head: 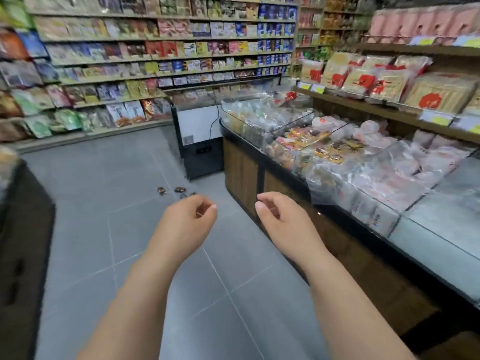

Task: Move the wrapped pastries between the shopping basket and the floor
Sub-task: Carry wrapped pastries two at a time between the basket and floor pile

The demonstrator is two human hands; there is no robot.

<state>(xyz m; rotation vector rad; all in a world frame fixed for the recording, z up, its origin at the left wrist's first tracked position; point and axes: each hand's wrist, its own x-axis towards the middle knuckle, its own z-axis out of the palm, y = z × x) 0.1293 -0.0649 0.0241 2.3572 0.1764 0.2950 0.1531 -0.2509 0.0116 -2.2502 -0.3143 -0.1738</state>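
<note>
Ahead: wrapped pastries (179,192) scattered on floor (104,229), just beyond left hand (191,216), nearer it than right hand (279,215); both hands loosely curled, empty; basket unseen.

Under both hands the floor (91,229) is grey tile, matt and smooth, with thin pale grout lines. Just beyond the left hand (189,219) lie small wrapped pastries (179,189), dark and glossy, probably in clear film, though blur hides detail. Right of the right hand (280,219), the display counter (241,167) has wood-grain panels, black trim, and shiny clear plastic bags (363,172) heaped on top.
</note>
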